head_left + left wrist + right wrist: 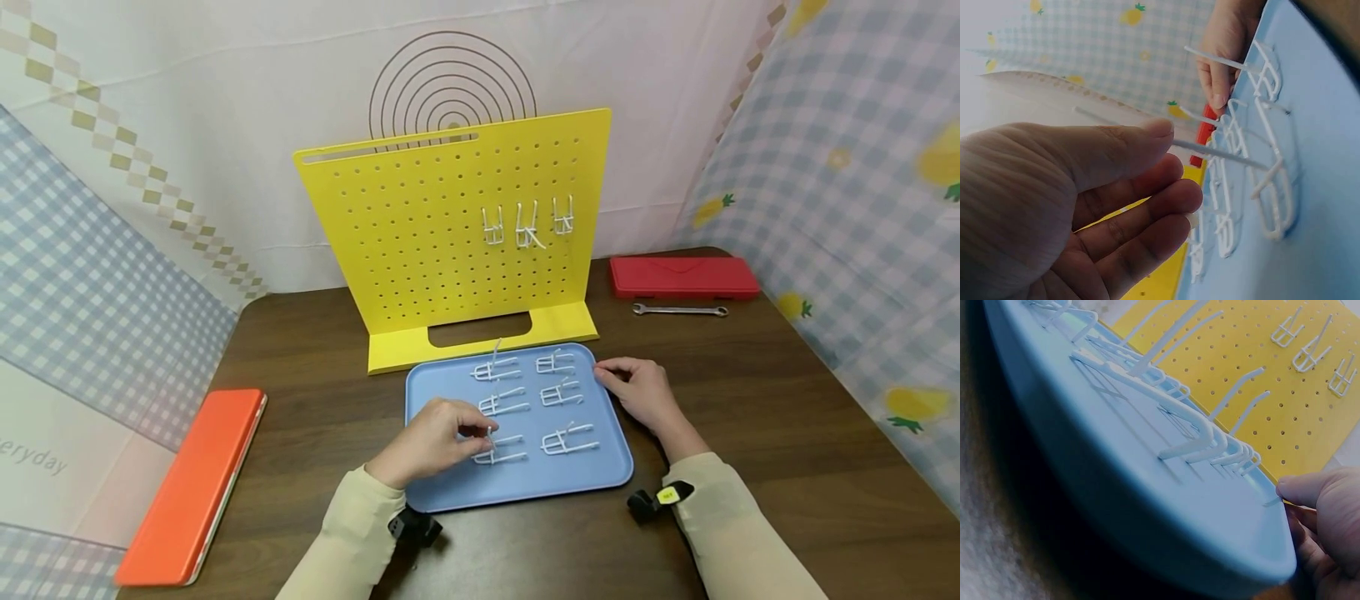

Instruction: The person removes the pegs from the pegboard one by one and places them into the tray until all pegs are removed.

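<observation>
Several white wire pegboard hooks lie in two columns on a blue tray [525, 486]. My left hand [441, 440] pinches the upright prong of the front-left hook [501, 457] between thumb and forefinger. In the left wrist view that hook [1279, 199] has its wire frame down at the tray, and the other fingers curl loosely below the prong. At the tray's far right corner, my right hand [643, 392] grips the rim, thumb on top and fingers underneath, as the right wrist view shows. Beside the left hand's hook lies another hook [567, 440].
Behind the tray stands a yellow pegboard [420, 225] with three white hooks [527, 227] hung at its upper right. A red case [684, 277] and a wrench [679, 311] lie at the back right. An orange case [191, 492] is at the left.
</observation>
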Action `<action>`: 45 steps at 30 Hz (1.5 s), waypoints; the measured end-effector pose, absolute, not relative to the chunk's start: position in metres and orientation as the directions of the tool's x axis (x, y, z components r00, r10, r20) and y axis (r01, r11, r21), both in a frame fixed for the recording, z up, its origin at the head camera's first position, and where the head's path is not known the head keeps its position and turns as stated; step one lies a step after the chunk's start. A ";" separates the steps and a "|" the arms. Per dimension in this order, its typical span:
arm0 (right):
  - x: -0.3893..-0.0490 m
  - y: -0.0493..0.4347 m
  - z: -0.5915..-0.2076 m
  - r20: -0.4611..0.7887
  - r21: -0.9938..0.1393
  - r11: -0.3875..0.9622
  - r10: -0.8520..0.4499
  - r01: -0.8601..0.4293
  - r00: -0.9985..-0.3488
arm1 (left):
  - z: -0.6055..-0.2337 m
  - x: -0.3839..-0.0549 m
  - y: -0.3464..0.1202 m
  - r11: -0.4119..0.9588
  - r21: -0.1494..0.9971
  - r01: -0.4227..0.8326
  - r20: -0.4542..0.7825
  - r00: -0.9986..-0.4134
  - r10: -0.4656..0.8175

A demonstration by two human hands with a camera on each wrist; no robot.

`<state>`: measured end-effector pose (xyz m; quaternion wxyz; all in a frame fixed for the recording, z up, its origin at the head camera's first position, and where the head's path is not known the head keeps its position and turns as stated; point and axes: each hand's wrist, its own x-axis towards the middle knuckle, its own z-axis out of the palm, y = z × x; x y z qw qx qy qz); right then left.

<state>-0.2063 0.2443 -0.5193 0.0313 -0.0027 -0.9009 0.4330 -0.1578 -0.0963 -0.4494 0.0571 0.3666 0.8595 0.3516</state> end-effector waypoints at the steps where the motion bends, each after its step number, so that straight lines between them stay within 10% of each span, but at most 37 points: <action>1: -0.206 0.244 -0.519 0.052 -0.781 0.625 0.032 -0.020 -0.998 | -0.447 -0.157 -0.097 0.493 0.640 0.589 0.157 -0.728 0.667; 23: -0.207 0.246 -0.518 0.043 -0.786 0.618 0.037 -0.011 -0.998 | -0.406 -0.176 -0.131 0.536 0.623 0.570 0.203 -0.780 0.592; 45: -0.206 0.243 -0.519 0.065 -0.778 0.627 0.029 -0.032 -0.997 | -0.387 -0.267 -0.114 0.445 0.807 0.389 0.311 -0.920 0.241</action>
